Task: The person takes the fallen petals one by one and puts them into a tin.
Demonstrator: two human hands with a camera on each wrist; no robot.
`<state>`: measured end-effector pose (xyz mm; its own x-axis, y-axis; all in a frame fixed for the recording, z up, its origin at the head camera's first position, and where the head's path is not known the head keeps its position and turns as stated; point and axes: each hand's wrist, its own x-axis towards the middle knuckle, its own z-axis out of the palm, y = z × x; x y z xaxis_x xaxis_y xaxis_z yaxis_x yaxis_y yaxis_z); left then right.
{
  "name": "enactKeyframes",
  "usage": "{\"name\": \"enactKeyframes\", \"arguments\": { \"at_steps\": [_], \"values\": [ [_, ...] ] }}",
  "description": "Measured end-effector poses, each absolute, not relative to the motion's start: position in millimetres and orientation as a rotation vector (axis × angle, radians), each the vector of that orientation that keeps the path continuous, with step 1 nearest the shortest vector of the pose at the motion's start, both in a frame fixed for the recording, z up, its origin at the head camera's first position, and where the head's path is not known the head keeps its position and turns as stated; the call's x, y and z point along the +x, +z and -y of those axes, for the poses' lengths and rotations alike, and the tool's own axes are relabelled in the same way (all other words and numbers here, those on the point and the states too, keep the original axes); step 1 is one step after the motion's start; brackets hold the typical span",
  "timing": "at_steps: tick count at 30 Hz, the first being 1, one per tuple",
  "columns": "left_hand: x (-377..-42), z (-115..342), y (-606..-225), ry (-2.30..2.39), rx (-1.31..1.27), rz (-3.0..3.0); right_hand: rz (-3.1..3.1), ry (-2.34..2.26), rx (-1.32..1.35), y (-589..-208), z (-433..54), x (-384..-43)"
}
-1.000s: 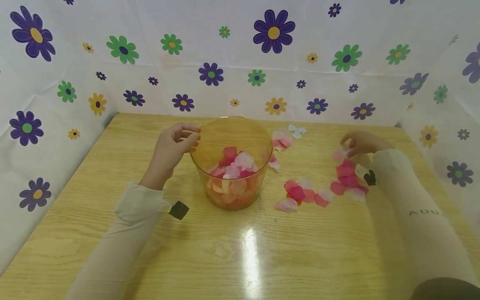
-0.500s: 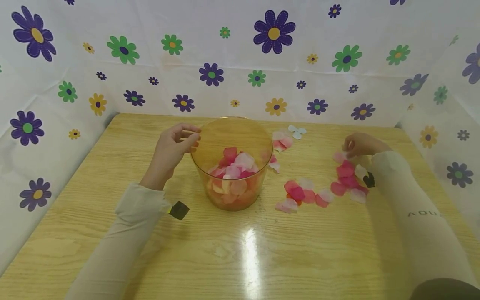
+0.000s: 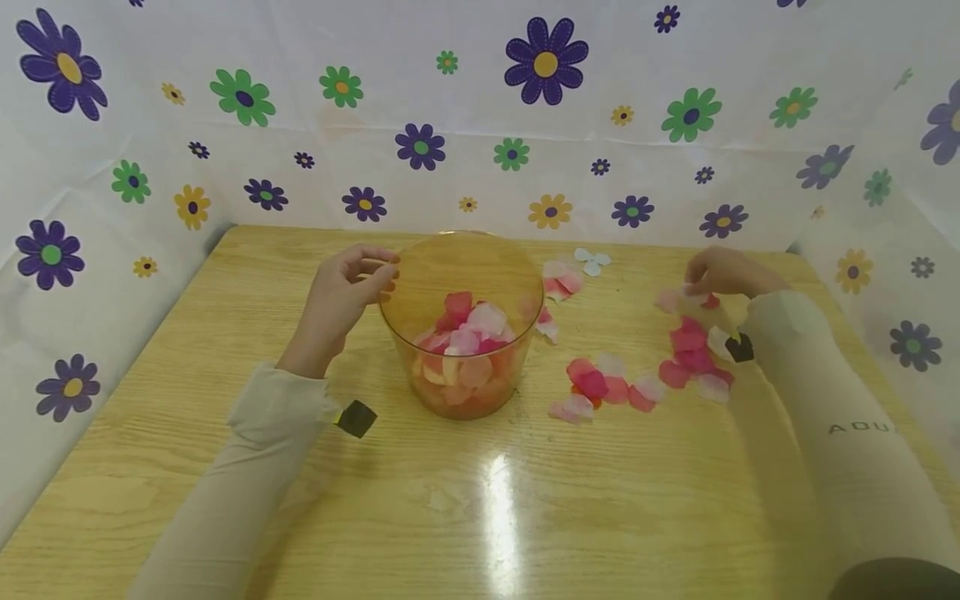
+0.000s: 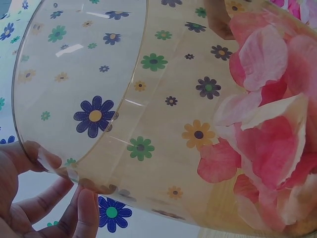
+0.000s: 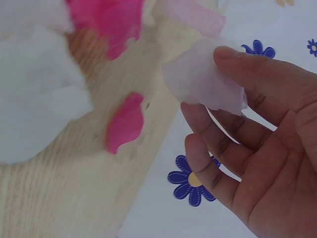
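Note:
A clear amber plastic bucket (image 3: 465, 260) stands upright on the table, with pink, white and peach petals (image 3: 468, 337) heaped at its bottom. My left hand (image 3: 336, 304) holds its rim on the left side, thumb and fingers on either side of the wall in the left wrist view. At the far right, my right hand (image 3: 729, 272) pinches a pale, almost white petal (image 5: 198, 74) between thumb and fingertips, raised over the table. Just below that hand lies a small deep pink petal (image 5: 126, 121). A cluster of magenta petals (image 3: 692, 348) lies nearer to me.
More loose petals (image 3: 615, 388) lie between the bucket and the right arm. Behind the bucket's right side are a pink petal pile (image 3: 561, 279) and a pale blue four-petalled flower (image 3: 592, 262). A flower-printed white cloth (image 3: 465, 108) borders the table's back and sides.
My right hand has risen slightly with the pale petal, and a deep pink petal now shows beneath it. The left hand and bucket stay in place.

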<state>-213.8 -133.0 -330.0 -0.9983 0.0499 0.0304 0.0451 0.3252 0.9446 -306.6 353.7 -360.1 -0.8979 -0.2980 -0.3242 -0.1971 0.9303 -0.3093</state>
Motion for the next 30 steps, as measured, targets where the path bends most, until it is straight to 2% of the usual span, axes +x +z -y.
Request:
{"name": "enactKeyframes", "arguments": {
  "at_steps": [12, 19, 30],
  "values": [
    [-213, 133, -328, 1.822, 0.092, -2.553, -2.643, -0.463, -0.499, -362, -331, -307],
    [-215, 134, -329, 1.817, 0.1, -2.556, -2.601, -0.467, -0.438, -374, -315, -306],
    [-215, 134, -330, 1.835, 0.093, -2.545, -2.631, -0.406, -0.502, -385, -305, -311]
  ]
}}
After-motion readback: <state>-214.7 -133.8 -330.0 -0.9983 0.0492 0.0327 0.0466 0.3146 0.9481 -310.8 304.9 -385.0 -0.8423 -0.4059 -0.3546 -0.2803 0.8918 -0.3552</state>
